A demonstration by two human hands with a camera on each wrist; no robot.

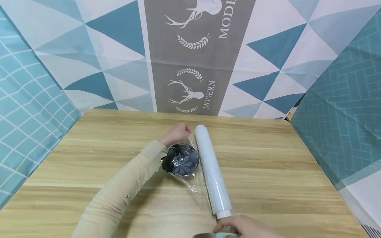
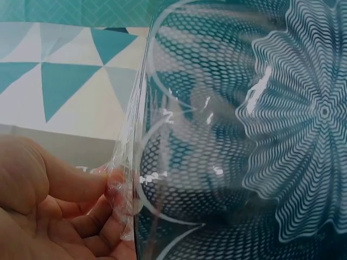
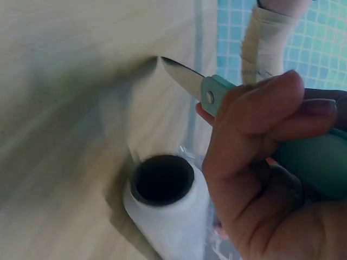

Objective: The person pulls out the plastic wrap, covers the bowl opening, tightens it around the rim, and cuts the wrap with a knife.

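Observation:
A dark blue patterned bowl (image 1: 184, 162) stands in the middle of the table with clear cling film (image 2: 123, 208) stretched over its top. At the bowl's far side, my left hand (image 1: 177, 133) pinches the film's bunched edge between thumb and fingers, close by the rim. A white roll of cling film (image 1: 212, 172) lies lengthwise just right of the bowl, with loose film between them. By the roll's near end, my right hand (image 1: 244, 226) grips a folding knife (image 3: 210, 95) with a teal handle. Its blade (image 3: 181, 77) is unfolded and its tip points away from the fingers.
The wood-grain table (image 1: 268, 172) extends on both sides of the bowl and roll. Behind it hangs a patterned cloth backdrop (image 1: 190, 66). Teal tile-print cloths stand at the left (image 1: 26, 99) and right (image 1: 348, 109). A dark bunched bit (image 1: 167, 163) sits at the bowl's left rim.

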